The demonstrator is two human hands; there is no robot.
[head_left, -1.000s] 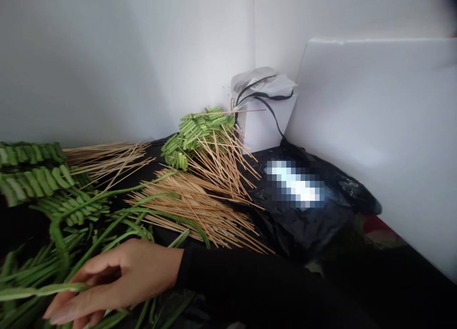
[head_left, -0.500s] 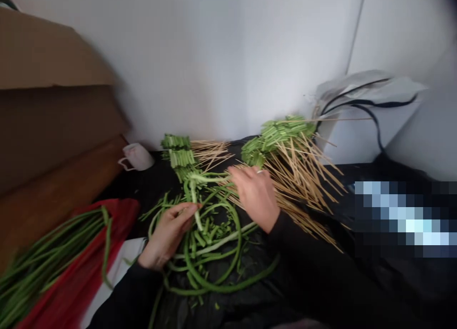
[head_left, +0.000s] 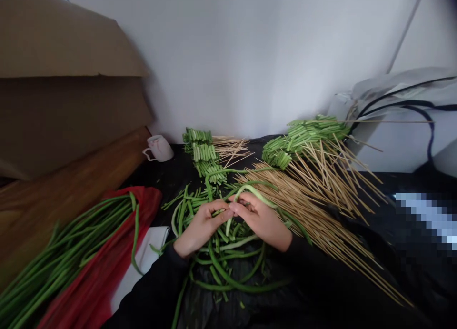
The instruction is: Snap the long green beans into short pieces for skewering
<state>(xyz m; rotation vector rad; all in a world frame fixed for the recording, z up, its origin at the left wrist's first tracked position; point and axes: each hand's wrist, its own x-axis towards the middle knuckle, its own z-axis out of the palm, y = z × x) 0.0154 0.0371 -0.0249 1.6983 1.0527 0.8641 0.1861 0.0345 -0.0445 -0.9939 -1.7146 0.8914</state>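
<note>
My left hand (head_left: pixel 200 225) and my right hand (head_left: pixel 260 217) meet fingertip to fingertip over a heap of long green beans (head_left: pixel 228 253) on the black sheet. Both pinch one long bean (head_left: pixel 255 192) that arches up over my right hand. Short cut bean pieces lie under the hands. Just right of my right hand spreads a pile of bamboo skewers (head_left: pixel 321 214). Beyond the hands lie rows of skewered bean pieces (head_left: pixel 205 157), and a second stack of them (head_left: pixel 303 136) sits at the back right.
A bundle of uncut long beans (head_left: pixel 67 253) lies on a red bag (head_left: pixel 96 276) at the left. A small white cup (head_left: pixel 159 148) stands near the wall. A cardboard box (head_left: pixel 64 91) fills the upper left; a white bag with black cords (head_left: pixel 400 110) stands at the right.
The view swung left and then steadied. My right hand came back from the skewer pile, and both hands closed together on one long bean.
</note>
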